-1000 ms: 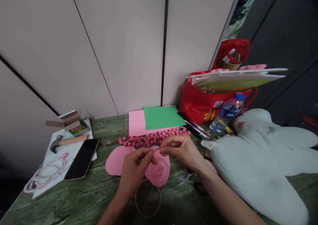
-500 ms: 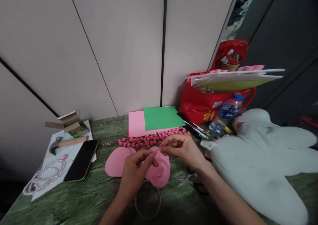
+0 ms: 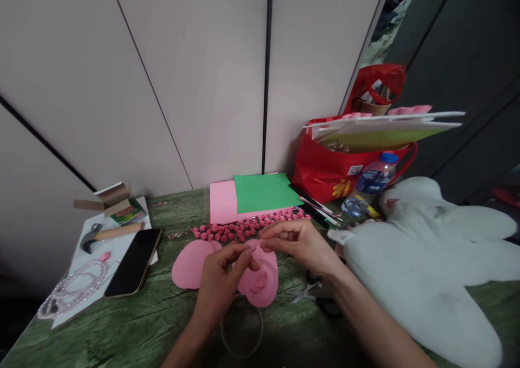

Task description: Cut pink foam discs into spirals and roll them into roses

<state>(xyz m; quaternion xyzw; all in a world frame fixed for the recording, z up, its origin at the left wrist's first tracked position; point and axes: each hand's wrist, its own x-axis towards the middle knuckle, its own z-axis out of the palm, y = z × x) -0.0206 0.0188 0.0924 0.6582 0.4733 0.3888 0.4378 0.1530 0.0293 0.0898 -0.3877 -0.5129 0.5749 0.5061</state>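
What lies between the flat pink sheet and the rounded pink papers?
In the head view, small pink pieces separate the flat sheet from the rounded papers.

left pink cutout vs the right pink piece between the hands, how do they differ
The left pink cutout looks flat and plain, whereas the right pink piece shows curved layers around its middle. The left pink cutout appears beside the left hand, partly hidden; the right pink piece shows between that hand and the right hand. Both are pink with rounded edges.
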